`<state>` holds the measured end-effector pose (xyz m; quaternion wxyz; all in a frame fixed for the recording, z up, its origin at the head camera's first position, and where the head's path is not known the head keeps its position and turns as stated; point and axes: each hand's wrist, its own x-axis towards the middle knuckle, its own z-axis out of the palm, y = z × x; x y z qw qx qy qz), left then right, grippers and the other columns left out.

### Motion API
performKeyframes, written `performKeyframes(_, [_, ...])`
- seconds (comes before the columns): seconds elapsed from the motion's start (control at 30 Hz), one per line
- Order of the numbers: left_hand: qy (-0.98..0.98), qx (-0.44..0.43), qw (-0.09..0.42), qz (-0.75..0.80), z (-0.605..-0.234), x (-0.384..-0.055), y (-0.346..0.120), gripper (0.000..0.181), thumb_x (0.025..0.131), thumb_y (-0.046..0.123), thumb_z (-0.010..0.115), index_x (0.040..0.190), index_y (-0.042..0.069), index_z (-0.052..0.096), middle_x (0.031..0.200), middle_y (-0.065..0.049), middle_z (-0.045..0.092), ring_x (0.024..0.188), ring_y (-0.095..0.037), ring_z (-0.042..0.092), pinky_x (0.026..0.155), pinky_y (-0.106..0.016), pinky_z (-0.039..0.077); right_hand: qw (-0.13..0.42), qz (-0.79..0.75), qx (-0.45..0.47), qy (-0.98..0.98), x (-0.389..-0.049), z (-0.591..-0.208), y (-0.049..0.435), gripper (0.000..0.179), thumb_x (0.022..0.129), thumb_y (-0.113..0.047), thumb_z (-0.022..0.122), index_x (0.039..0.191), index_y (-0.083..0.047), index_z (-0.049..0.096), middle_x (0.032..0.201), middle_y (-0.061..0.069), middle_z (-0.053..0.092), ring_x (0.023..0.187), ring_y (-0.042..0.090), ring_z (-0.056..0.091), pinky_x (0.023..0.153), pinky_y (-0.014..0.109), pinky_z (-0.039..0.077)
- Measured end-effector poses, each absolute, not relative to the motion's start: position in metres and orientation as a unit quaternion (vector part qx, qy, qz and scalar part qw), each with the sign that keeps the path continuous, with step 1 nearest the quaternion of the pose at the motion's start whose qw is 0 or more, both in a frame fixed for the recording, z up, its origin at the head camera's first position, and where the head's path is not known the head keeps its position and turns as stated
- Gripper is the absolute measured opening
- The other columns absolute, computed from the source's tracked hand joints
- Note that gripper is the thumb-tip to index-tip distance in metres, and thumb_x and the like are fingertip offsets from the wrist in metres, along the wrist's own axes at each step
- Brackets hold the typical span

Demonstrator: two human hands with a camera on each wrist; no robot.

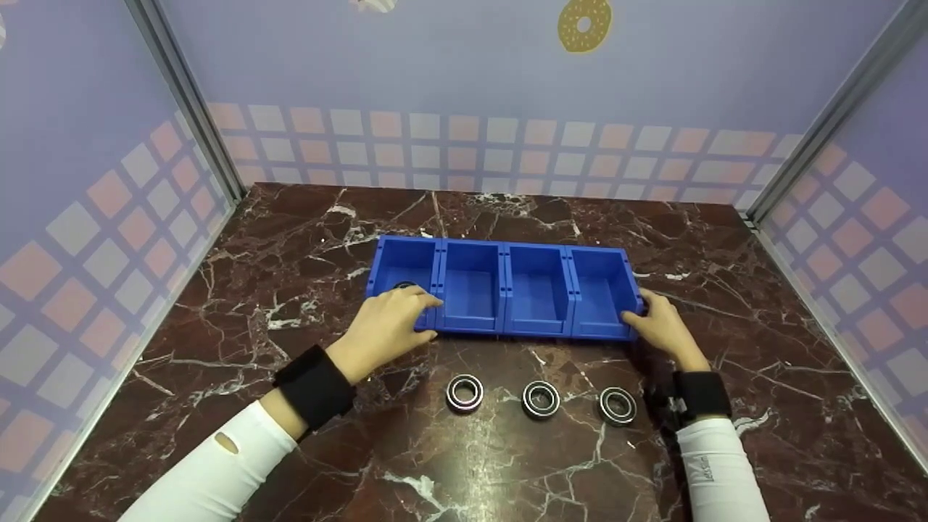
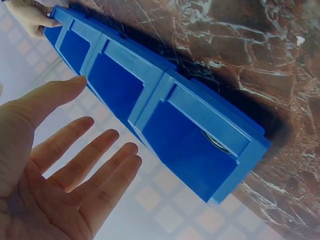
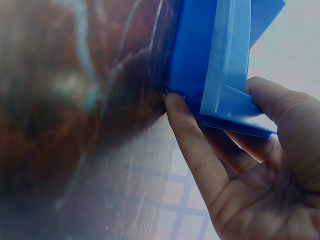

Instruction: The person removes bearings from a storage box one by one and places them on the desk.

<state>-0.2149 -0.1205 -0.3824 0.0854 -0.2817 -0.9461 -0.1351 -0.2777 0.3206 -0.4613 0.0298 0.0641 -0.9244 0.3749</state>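
A row of joined blue bins (image 1: 538,328) lies across the middle of the tabletop. My right hand (image 1: 663,326) grips its right end, thumb over the side wall and fingers along the outside; the right wrist view shows this grip closely. Over the front of the leftmost bin is my left hand (image 1: 384,326), its fingers extended and nothing held, as the left wrist view shows. A ring bearing (image 2: 218,143) sits inside that leftmost bin, mostly hidden by the bin's front wall. The other bins show bare blue floors.
Three metal ring bearings lie in a line in front of the bins: a left one (image 1: 451,396), a middle one (image 1: 528,402) and a right one (image 1: 605,408). Patterned panels (image 1: 464,80) enclose the dark marbled tabletop (image 1: 319,217) at the back and sides.
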Motion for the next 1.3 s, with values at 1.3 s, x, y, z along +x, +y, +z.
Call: performKeyframes(1.3, [-0.967, -0.171, 0.069, -0.173, -0.411, -0.266, -0.134, 0.045, 0.086, 0.02, 0.084, 0.127, 0.004, 0.073, 0.125, -0.017, 0.07, 0.111, -0.037, 0.068, 0.086, -0.054, 0.058, 0.035, 0.379, 0.069, -0.922, -0.277, -0.462, 0.321, 0.047, 0.092, 0.0, 0.067, 0.134, 0.016, 0.056, 0.115, 0.034, 0.068, 0.096, 0.034, 0.066, 0.082, 0.038, 0.053])
